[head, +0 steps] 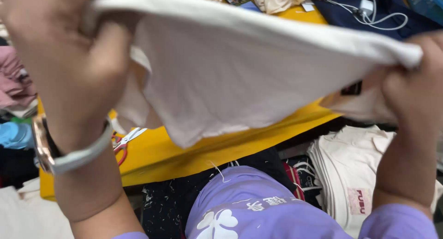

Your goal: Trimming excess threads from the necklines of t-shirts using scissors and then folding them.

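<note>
A cream-white piece of fabric (pixel 230 68) is stretched out between my two hands, close to the camera. My left hand (pixel 64 59) grips its left edge in a fist; a watch with a white strap sits on that wrist. My right hand (pixel 413 91) pinches the fabric's right corner, where a small dark label shows. The cloth hangs down in a point over a yellow table (pixel 184 151).
Red-handled scissors (pixel 124 142) lie on the yellow table under the cloth. A stack of folded cream garments (pixel 350 170) sits at lower right. White cables and a charger (pixel 367 11) rest on dark cloth at top right. Pink and blue fabrics (pixel 14 105) pile at left.
</note>
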